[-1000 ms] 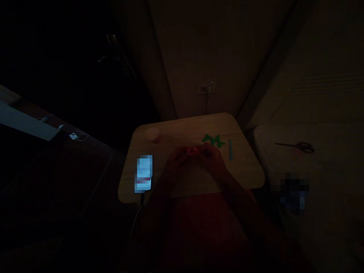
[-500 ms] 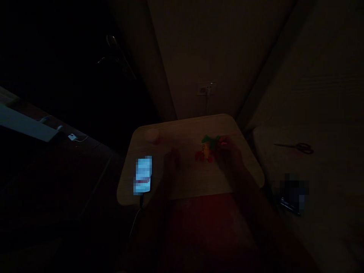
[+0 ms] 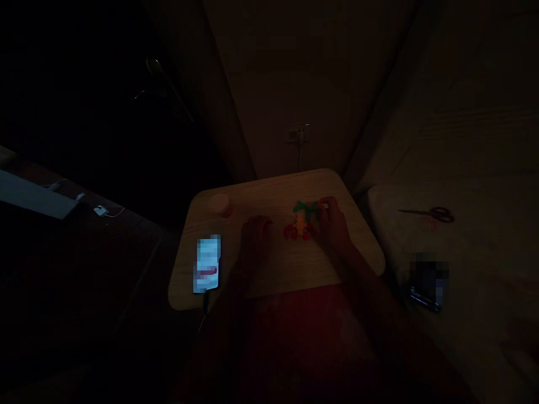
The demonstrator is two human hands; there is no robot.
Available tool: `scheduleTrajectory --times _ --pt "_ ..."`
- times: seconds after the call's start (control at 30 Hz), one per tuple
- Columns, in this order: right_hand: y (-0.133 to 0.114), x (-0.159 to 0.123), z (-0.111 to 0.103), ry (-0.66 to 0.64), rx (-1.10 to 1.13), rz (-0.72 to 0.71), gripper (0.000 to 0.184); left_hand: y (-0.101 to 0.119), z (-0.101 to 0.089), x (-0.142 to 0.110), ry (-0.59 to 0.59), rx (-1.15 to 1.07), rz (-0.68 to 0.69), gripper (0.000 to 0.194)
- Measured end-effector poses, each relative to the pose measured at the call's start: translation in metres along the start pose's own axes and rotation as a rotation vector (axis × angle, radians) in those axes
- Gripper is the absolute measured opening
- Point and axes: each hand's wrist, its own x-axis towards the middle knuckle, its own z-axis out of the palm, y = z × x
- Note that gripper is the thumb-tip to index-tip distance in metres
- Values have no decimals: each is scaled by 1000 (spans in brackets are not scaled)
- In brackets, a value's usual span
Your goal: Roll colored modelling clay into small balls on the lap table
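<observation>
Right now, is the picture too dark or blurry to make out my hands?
Head view: very dark, with the pixelated phone screen brightest; head view: left hand and right hand dim and soft, fingers hard to separate; head view: green piece and orange-and-red piece keep color, little detail.

Wall socket [image 3: 297,133], cord hanging beneath. Far right, scissors [image 3: 441,214] on pale surface [image 3: 475,252]. Door handle [image 3: 145,94] (faint glint) upper left.
</observation>
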Motion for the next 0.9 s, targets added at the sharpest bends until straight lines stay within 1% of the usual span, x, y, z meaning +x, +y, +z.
scheduleTrajectory --times 0.03,0.1,0.17,0.23,0.3,0.4,0.43,0.47,0.57,0.67,0.73,0.8,0.87,0.9 --pt "2 -1 -1 -3 -73 8 23 -1 1 0 -36 62 42 14" --pt "6 -4 -4 -31 -227 -55 21 -4 3 -2 -85 156 102 20" --pt "11 -11 -7 -91 -362 -174 15 -7 4 -4 -82 201 151 27" --pt "16 -19 -9 -130 -444 -244 12 -7 3 -6 -57 207 190 34" --pt "21 -26 -11 -150 -444 -285 18 -4 2 -6 -52 207 213 36" --pt "26 -32 -14 -157 -355 -320 31 6 4 -2 -104 233 240 35" --pt "26 -32 -16 -158 -329 -324 33 10 7 -1 -115 244 247 33" --pt "25 -32 -18 -160 -317 -326 33 14 10 1 -121 252 250 31" --pt "23 -30 -26 -147 -340 -314 23 25 23 5 -149 253 242 24" --pt "26 -26 -36 -53 -340 -239 20 29 28 10 -154 232 213 22" --pt "33 -20 -39 29 -318 -188 20 28 23 11 -121 242 196 26" --pt "41 -9 -38 63 -326 -169 21 24 11 11 -81 272 177 33" --pt "48 6 -30 21 -367 -189 22 18 -3 9 -48 297 155 40" --pt "51 15 -24 -32 -390 -211 23 14 -10 7 -21 314 132 41"
